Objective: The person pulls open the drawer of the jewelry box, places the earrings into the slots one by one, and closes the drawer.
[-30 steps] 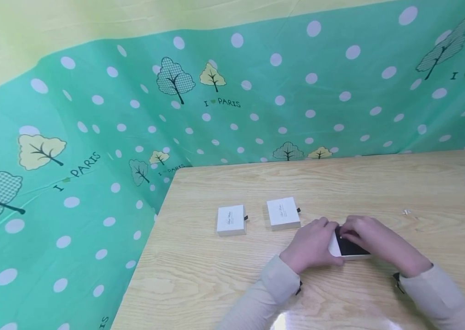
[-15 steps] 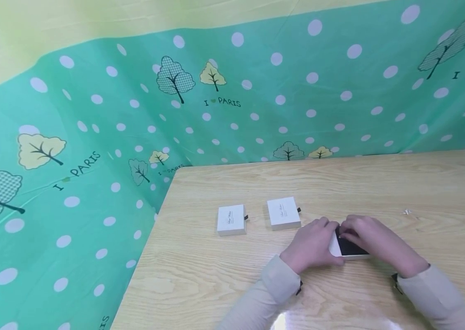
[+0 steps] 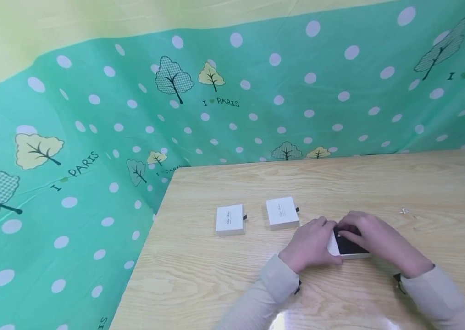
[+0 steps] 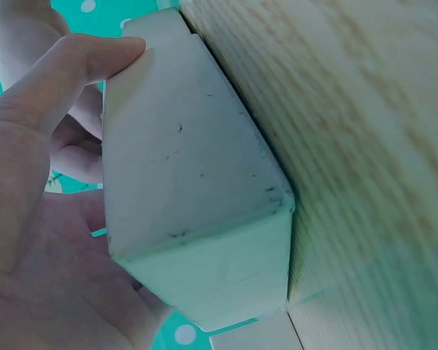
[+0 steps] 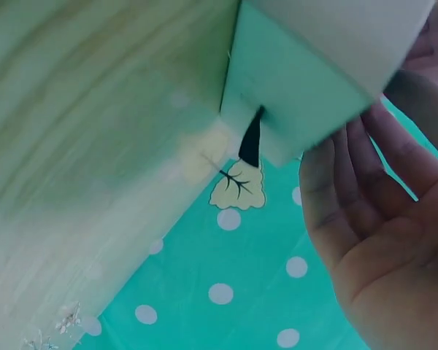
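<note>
On the table point(image 3: 381, 183), near its left edge, our two closed white boxes point(image 3: 230, 219) point(image 3: 282, 213) lie unmoved. Toward the front edge, our left hand point(image 3: 310, 245) still grips the open box point(image 3: 345, 245), our right hand point(image 3: 374, 238) curled over it, scarcely shifted.

Three small white boxes: two closed point(image 3: 230, 219) point(image 3: 282, 212) left of the third, an open box point(image 3: 345, 246); two hands point(image 3: 312, 244) point(image 3: 374, 238).
</note>
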The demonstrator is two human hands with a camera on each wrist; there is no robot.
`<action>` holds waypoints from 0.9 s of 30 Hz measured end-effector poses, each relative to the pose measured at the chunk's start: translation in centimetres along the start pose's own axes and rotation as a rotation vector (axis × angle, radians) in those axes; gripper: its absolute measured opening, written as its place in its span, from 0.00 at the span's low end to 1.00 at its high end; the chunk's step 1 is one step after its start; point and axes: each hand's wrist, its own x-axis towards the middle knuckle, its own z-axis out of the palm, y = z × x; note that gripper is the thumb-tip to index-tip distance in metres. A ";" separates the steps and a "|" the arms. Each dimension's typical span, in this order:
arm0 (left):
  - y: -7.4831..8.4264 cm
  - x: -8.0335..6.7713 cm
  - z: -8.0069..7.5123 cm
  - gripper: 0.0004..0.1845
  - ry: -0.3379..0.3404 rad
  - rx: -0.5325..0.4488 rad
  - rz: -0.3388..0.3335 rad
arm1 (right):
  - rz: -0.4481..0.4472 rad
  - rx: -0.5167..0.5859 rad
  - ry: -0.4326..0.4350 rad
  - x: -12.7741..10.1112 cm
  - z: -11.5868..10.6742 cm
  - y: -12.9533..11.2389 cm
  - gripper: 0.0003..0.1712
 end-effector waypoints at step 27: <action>0.2 -0.2 -0.2 0.44 -0.002 0.005 -0.007 | 0.171 0.072 -0.110 -2.3 -1.7 3.8 0.07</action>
